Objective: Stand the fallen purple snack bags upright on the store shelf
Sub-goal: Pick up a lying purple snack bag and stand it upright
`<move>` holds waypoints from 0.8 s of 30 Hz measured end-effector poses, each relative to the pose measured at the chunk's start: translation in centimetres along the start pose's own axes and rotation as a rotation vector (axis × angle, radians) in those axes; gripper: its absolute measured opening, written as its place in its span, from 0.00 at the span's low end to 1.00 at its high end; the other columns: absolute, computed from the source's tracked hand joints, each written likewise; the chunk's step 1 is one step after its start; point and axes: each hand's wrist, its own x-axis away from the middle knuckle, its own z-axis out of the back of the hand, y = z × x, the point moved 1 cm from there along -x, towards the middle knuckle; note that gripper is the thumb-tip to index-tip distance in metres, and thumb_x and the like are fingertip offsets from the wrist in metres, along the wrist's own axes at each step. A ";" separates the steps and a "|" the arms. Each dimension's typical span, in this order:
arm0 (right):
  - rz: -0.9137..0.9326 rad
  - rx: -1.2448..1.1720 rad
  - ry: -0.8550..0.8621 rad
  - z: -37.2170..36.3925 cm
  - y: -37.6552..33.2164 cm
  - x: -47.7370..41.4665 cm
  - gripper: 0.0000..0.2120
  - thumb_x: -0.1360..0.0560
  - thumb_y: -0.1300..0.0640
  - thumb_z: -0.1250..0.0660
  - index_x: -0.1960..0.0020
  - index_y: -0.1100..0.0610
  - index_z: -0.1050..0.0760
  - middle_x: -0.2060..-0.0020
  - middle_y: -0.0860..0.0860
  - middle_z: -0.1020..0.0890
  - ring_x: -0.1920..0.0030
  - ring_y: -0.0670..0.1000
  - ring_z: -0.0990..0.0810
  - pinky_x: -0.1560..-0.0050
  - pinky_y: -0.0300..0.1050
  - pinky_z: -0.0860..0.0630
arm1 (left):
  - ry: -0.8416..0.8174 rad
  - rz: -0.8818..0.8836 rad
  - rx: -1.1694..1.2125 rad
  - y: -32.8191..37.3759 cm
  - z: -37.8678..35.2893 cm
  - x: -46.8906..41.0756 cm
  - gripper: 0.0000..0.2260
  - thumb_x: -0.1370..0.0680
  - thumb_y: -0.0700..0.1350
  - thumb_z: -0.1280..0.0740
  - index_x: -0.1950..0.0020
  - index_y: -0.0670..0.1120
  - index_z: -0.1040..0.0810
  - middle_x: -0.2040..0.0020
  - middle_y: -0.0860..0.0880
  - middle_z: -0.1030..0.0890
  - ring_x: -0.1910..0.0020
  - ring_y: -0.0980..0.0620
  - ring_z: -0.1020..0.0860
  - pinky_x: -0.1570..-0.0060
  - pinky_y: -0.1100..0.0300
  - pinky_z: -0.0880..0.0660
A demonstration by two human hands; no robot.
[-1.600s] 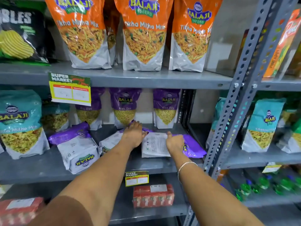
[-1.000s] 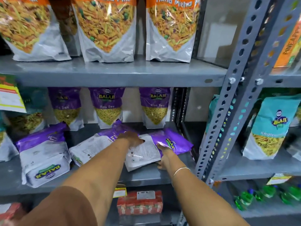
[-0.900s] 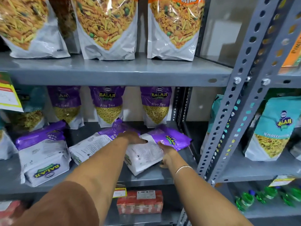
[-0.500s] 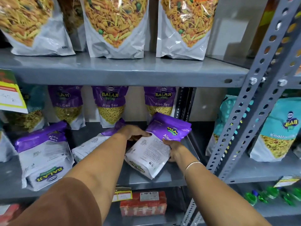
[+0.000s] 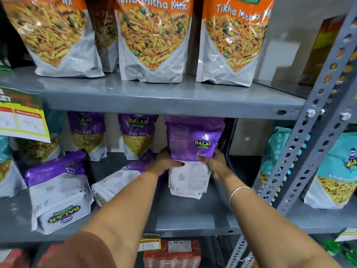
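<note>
Both hands, left hand and right hand, clasp one purple snack bag by its sides, now raised nearly upright on the grey shelf where half a second ago it leaned back. Two more fallen bags lie flat to its left as before.

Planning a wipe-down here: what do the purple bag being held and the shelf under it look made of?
Purple bag: seemingly plastic film, fairly matte, creasing softly in both hands' grip. Shelf: likely grey-painted metal, semi-gloss, with a thin folded front edge and perforated uprights beside it.
</note>
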 end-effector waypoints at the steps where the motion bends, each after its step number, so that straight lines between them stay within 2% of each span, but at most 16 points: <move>1: 0.040 0.021 0.002 0.2 -0.1 -0.3 0.24 0.36 0.81 0.32 0.40 0.73 0.28 0.56 0.58 0.20 0.69 0.43 0.18 0.57 0.42 0.19 | 0.074 -0.040 -0.057 -0.1 -0.5 0.1 0.34 0.39 0.36 0.21 0.35 0.36 0.29 0.36 0.38 0.23 0.36 0.43 0.25 0.37 0.55 0.27; 3: 0.074 0.049 0.016 0.8 0.2 -0.7 0.26 0.36 0.81 0.32 0.39 0.74 0.29 0.50 0.63 0.20 0.73 0.37 0.19 0.58 0.41 0.19 | 0.172 -0.081 -0.146 -0.2 -1.6 0.2 0.34 0.38 0.38 0.21 0.35 0.36 0.29 0.37 0.39 0.23 0.36 0.44 0.24 0.42 0.57 0.28; 5: 0.088 0.076 0.020 1.2 0.4 -0.7 0.26 0.35 0.79 0.30 0.38 0.72 0.29 0.44 0.66 0.21 0.70 0.38 0.18 0.52 0.45 0.20 | 0.194 -0.065 -0.131 -0.2 -2.2 0.1 0.35 0.38 0.39 0.21 0.34 0.36 0.31 0.36 0.39 0.23 0.36 0.44 0.25 0.42 0.56 0.28; 7: 0.087 0.142 0.052 1.5 0.4 -0.6 0.27 0.34 0.74 0.28 0.37 0.70 0.30 0.41 0.67 0.22 0.59 0.49 0.16 0.46 0.48 0.21 | 0.150 -0.008 -0.092 -0.3 -2.0 -0.1 0.36 0.37 0.38 0.21 0.33 0.36 0.33 0.35 0.39 0.24 0.35 0.43 0.26 0.37 0.51 0.28; 9: 0.018 0.317 0.137 1.6 0.5 -0.6 0.34 0.34 0.63 0.24 0.33 0.69 0.34 0.38 0.64 0.23 0.43 0.58 0.20 0.39 0.53 0.24 | 0.025 0.027 0.008 -0.4 -1.6 0.1 0.36 0.37 0.33 0.23 0.32 0.35 0.33 0.33 0.38 0.26 0.34 0.42 0.27 0.33 0.48 0.30; 10: -0.059 0.386 0.177 1.7 0.6 -0.5 0.40 0.35 0.56 0.23 0.30 0.69 0.38 0.37 0.63 0.23 0.41 0.59 0.21 0.41 0.56 0.23 | -0.039 0.033 0.045 -0.3 -1.6 0.4 0.34 0.36 0.31 0.24 0.32 0.35 0.32 0.33 0.38 0.26 0.34 0.42 0.27 0.33 0.47 0.31; 11: -0.151 0.389 0.201 1.7 0.7 -0.2 0.45 0.35 0.51 0.23 0.29 0.69 0.43 0.41 0.62 0.22 0.46 0.59 0.19 0.50 0.57 0.19 | -0.086 0.043 0.063 -0.3 -1.6 0.7 0.32 0.35 0.30 0.25 0.33 0.35 0.31 0.33 0.37 0.25 0.34 0.42 0.26 0.33 0.48 0.30; 12: -0.229 0.334 0.194 1.5 0.7 0.2 0.44 0.33 0.49 0.25 0.30 0.69 0.45 0.50 0.61 0.21 0.57 0.58 0.19 0.63 0.54 0.17 | -0.122 0.060 0.067 -0.2 -1.6 0.9 0.30 0.34 0.29 0.27 0.33 0.36 0.31 0.34 0.38 0.25 0.35 0.42 0.26 0.34 0.50 0.29; 13: -0.280 0.262 0.164 1.3 0.9 0.3 0.39 0.31 0.50 0.26 0.34 0.67 0.43 0.60 0.58 0.21 0.67 0.55 0.21 0.74 0.47 0.20 | -0.159 0.087 0.067 -0.1 -1.4 1.1 0.29 0.33 0.29 0.28 0.33 0.37 0.31 0.35 0.39 0.24 0.35 0.42 0.26 0.37 0.52 0.28; 15: -0.303 0.187 0.105 1.1 1.1 0.1 0.19 0.26 0.55 0.31 0.45 0.62 0.36 0.70 0.54 0.27 0.73 0.51 0.27 0.80 0.40 0.25 | -0.253 0.166 0.058 0.0 -1.0 1.5 0.28 0.30 0.28 0.31 0.32 0.40 0.32 0.39 0.41 0.22 0.38 0.44 0.24 0.43 0.53 0.26; 16: -0.292 0.186 0.082 1.1 1.1 0.0 0.09 0.25 0.59 0.34 0.50 0.60 0.34 0.70 0.53 0.29 0.73 0.49 0.29 0.78 0.38 0.26 | -0.296 0.208 0.043 0.0 -0.6 1.5 0.28 0.30 0.27 0.33 0.31 0.41 0.33 0.43 0.42 0.21 0.43 0.45 0.23 0.46 0.54 0.25; 17: -0.271 0.185 0.051 1.1 1.2 0.0 0.05 0.24 0.65 0.37 0.55 0.58 0.32 0.69 0.52 0.29 0.71 0.49 0.30 0.75 0.38 0.27 | -0.324 0.239 0.026 0.0 -0.3 1.7 0.28 0.29 0.25 0.36 0.32 0.42 0.34 0.49 0.43 0.21 0.49 0.47 0.22 0.51 0.58 0.24; 19: -0.237 0.264 -0.083 1.3 1.4 0.0 0.13 0.27 0.73 0.42 0.58 0.55 0.32 0.64 0.52 0.29 0.64 0.50 0.29 0.66 0.39 0.31 | -0.347 0.271 0.015 0.1 0.0 1.9 0.25 0.27 0.24 0.41 0.35 0.45 0.33 0.58 0.46 0.24 0.59 0.53 0.25 0.60 0.63 0.27; 21: -0.192 0.435 -0.207 1.2 1.5 0.5 0.18 0.30 0.74 0.36 0.45 0.59 0.31 0.51 0.57 0.26 0.50 0.52 0.28 0.59 0.36 0.28 | -0.289 0.285 0.030 0.2 -0.3 1.9 0.17 0.26 0.25 0.43 0.47 0.46 0.29 0.59 0.48 0.25 0.61 0.55 0.27 0.59 0.62 0.30; 22: -0.185 0.491 -0.271 1.1 1.7 0.8 0.26 0.32 0.71 0.30 0.38 0.60 0.34 0.42 0.58 0.28 0.42 0.52 0.29 0.50 0.37 0.26 | -0.250 0.287 0.040 0.2 -0.5 1.8 0.15 0.25 0.27 0.42 0.53 0.46 0.29 0.59 0.49 0.26 0.59 0.54 0.27 0.57 0.60 0.31; 24: -0.156 0.614 -0.335 0.8 2.1 1.3 0.40 0.34 0.58 0.24 0.28 0.58 0.41 0.32 0.56 0.36 0.29 0.55 0.38 0.30 0.46 0.37 | -0.177 0.282 0.085 0.2 -1.1 1.7 0.11 0.25 0.30 0.39 0.55 0.46 0.29 0.59 0.48 0.25 0.52 0.51 0.27 0.52 0.58 0.32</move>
